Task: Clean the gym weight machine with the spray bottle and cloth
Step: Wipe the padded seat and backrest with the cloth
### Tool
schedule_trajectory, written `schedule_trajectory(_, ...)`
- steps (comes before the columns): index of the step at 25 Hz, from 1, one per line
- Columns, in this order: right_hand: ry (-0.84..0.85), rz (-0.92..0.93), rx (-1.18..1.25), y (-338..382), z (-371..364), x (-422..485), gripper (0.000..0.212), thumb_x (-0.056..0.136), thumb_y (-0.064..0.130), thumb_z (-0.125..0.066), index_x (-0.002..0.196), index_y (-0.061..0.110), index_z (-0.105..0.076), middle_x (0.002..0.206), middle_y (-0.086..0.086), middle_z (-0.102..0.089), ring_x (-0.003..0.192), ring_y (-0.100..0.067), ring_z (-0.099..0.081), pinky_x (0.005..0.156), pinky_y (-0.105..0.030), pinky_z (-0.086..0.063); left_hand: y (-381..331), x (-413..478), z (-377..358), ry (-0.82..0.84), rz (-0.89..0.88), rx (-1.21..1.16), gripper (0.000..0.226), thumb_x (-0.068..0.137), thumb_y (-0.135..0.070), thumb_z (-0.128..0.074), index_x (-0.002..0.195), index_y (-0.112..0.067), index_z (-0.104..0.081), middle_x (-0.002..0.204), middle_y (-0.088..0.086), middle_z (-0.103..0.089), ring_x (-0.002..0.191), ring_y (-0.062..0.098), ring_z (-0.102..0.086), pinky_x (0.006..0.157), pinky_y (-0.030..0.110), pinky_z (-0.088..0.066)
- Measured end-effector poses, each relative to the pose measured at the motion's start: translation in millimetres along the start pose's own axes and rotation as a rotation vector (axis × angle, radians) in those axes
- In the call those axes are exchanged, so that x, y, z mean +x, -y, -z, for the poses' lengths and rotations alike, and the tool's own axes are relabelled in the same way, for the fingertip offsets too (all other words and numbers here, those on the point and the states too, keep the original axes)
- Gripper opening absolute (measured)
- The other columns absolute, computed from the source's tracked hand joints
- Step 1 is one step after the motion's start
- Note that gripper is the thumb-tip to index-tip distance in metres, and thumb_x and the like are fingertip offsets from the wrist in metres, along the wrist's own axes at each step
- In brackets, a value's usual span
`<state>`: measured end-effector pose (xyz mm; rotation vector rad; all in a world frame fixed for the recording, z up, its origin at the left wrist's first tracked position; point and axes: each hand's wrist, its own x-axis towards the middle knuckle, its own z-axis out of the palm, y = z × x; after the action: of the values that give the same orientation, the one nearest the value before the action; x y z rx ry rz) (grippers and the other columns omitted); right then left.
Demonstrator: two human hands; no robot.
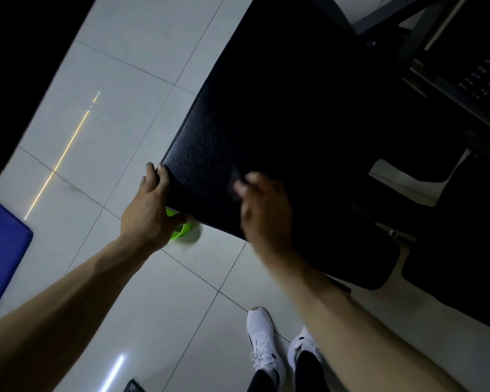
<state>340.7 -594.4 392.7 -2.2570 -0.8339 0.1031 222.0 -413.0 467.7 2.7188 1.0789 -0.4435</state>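
While left hand (pixel 150 210) grips pad (pixel 266 108) at nine o'clock, blurred right hand (pixel 263 205), grip unreadable, seems mid-wipe; next, sweep toward one o'clock.

Gym, indoors, dim light. Black bench (pixel 266 108) w/ grained vinyl padding, typical workout equip. Behind it, a black steel frame (pixel 379 21) and what looks like a weight stack (pixel 481 77) w/ small white markings. Pale glossy floor tiles (pixel 119 80) reflect strip lights. Blue pad (pixel 3 244) at left edge; white trainers (pixel 262 340) on the person's feet.
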Motion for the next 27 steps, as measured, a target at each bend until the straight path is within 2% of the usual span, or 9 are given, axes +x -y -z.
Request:
schedule_trajectory(2, 0.155, 0.223, 0.041, 38.1, -14.6, -35.1, 0.034, 0.086, 0.01, -0.061, 0.115, 0.022, -0.074, 0.127, 0.003, -0.065, 0.094, -0.028, -0.056, 0.077, -0.037, -0.049, -0.7, -0.1, 0.3, 0.0, -0.002, 0.005, 0.115, 0.073, -0.042, -0.088, 0.159, -0.02, -0.014, 0.17, 0.003, -0.004, 0.148, 0.028, -0.028, 0.092, 0.052, -0.052)
schedule_trajectory(5, 0.194, 0.363, 0.074, 29.2, -11.6, -23.2, 0.032, 0.09, 0.017, -0.052, 0.111, 0.022, -0.076, 0.124, 0.003, -0.067, 0.091, -0.029, -0.058, 0.07, -0.037, -0.054, 1.7, -1.3, -0.1, 0.0, -0.017, 0.005, 0.111, 0.078, -0.04, -0.085, 0.16, -0.02, -0.012, 0.171, 0.005, -0.002, 0.15, 0.028, -0.025, 0.095, 0.052, -0.051)
schedule_trajectory(7, 0.086, 0.239, 0.001, -4.8, -1.0, 12.9, 0.037, 0.084, 0.01, -0.053, 0.112, 0.021, -0.076, 0.123, -0.002, -0.068, 0.093, -0.033, -0.062, 0.076, -0.039, -0.057, 3.9, -2.1, -1.5, 0.013, -0.021, -0.01, 0.108, 0.082, -0.037, -0.083, 0.16, -0.021, -0.01, 0.171, 0.005, 0.001, 0.153, 0.029, -0.02, 0.101, 0.053, -0.048)
schedule_trajectory(11, -0.181, -0.219, -0.052, -41.7, 15.7, 61.1, 0.043, 0.079, 0.002, -0.064, 0.118, 0.014, -0.076, 0.125, -0.01, -0.069, 0.105, -0.039, -0.065, 0.091, -0.041, -0.054, 8.2, 0.2, -0.3, 0.029, -0.034, -0.042, 0.098, 0.088, -0.027, -0.078, 0.161, -0.023, -0.012, 0.171, 0.002, 0.002, 0.153, 0.033, -0.025, 0.104, 0.053, -0.047)
schedule_trajectory(16, 0.136, 0.204, 0.042, 65.5, -23.0, -11.3, 0.029, 0.087, 0.016, -0.058, 0.109, 0.021, -0.077, 0.125, 0.002, -0.067, 0.093, -0.029, -0.057, 0.074, -0.035, -0.052, 19.6, 5.7, 4.4, 0.014, -0.036, -0.049, 0.09, 0.085, -0.013, -0.074, 0.157, -0.033, -0.023, 0.17, -0.009, -0.013, 0.136, 0.035, -0.05, 0.091, 0.045, -0.05)
schedule_trajectory(20, 0.18, 0.432, 0.016, 50.4, -21.2, 6.8, 0.028, 0.092, 0.017, -0.055, 0.108, 0.02, -0.077, 0.125, -0.001, -0.069, 0.092, -0.031, -0.06, 0.074, -0.037, -0.054, 22.7, 8.0, 10.3, -0.009, -0.088, -0.048, 0.082, 0.084, -0.014, -0.076, 0.151, -0.033, -0.034, 0.161, -0.012, -0.036, 0.124, 0.035, -0.058, 0.086, 0.044, -0.053)
schedule_trajectory(23, 0.031, 0.126, -0.166, -2.6, 2.3, 69.4, 0.041, 0.087, 0.007, -0.059, 0.123, 0.02, -0.074, 0.13, -0.004, -0.065, 0.102, -0.035, -0.061, 0.087, -0.038, -0.053, 19.2, 10.4, 17.0, -0.028, -0.12, -0.044, 0.074, 0.078, -0.016, -0.08, 0.141, -0.029, -0.044, 0.134, -0.005, -0.058, 0.102, 0.036, -0.064, 0.08, 0.047, -0.054)
schedule_trajectory(25, -0.096, -0.116, -0.155, -8.6, 6.3, 83.1, 0.039, 0.088, 0.005, -0.061, 0.124, 0.016, -0.074, 0.131, -0.007, -0.065, 0.107, -0.037, -0.062, 0.093, -0.041, -0.051, 19.7, 16.2, 20.3, -0.012, -0.079, -0.015, 0.065, 0.077, -0.024, -0.08, 0.132, -0.036, -0.047, 0.105, -0.006, -0.066, 0.083, 0.032, -0.06, 0.069, 0.039, -0.051)
schedule_trajectory(27, -0.093, -0.078, -0.086, 31.9, -12.1, 62.0, 0.034, 0.085, 0.002, -0.065, 0.114, 0.014, -0.077, 0.124, -0.009, -0.068, 0.097, -0.038, -0.062, 0.085, -0.04, -0.053, 19.9, 21.4, 25.8, -0.003, -0.024, 0.009, 0.054, 0.081, -0.031, -0.078, 0.127, -0.04, -0.051, 0.092, 0.0, -0.068, 0.076, 0.031, -0.055, 0.064, 0.034, -0.042)
